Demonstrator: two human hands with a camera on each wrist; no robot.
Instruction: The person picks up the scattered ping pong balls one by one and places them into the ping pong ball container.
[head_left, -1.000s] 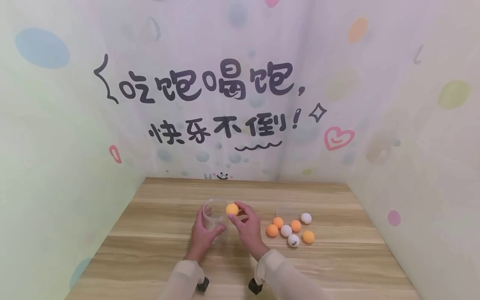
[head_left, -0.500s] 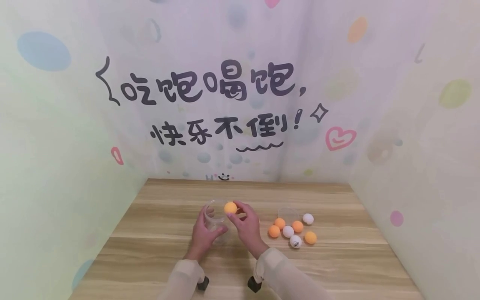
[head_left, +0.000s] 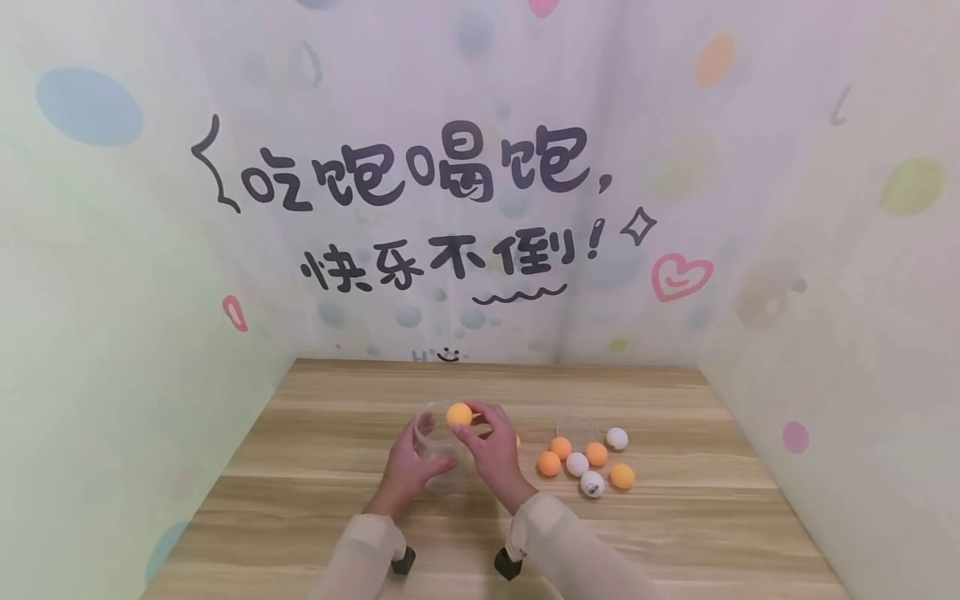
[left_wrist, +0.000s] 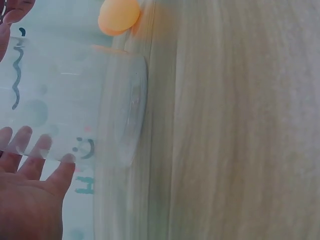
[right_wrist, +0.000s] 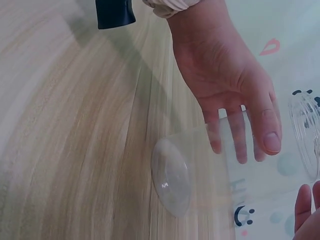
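Note:
My left hand (head_left: 405,467) grips a clear, see-through jar (right_wrist: 172,180), thumb on the near side and fingers on the far side. The jar stands upright on the wooden table with its open mouth up. At the right of its rim, my right hand (head_left: 497,450) pinches an orange ping-pong ball (head_left: 459,415) between thumb and fingers. In the right wrist view, the left fingers show through the jar wall, and only the right fingertips (right_wrist: 303,207) appear at the edge. No ball can be seen inside the jar.
Several orange and white ping-pong balls (head_left: 577,464) lie to the right on the table (head_left: 675,533). Behind them rests a clear round lid (head_left: 576,427). One more orange ball (head_left: 517,442) is mostly hidden by my right hand. Printed curtain walls (head_left: 450,83) enclose the table.
The orange ball in my right hand has shifted slightly left, further over the jar's mouth. My left hand and the jar have moved a little to the right.

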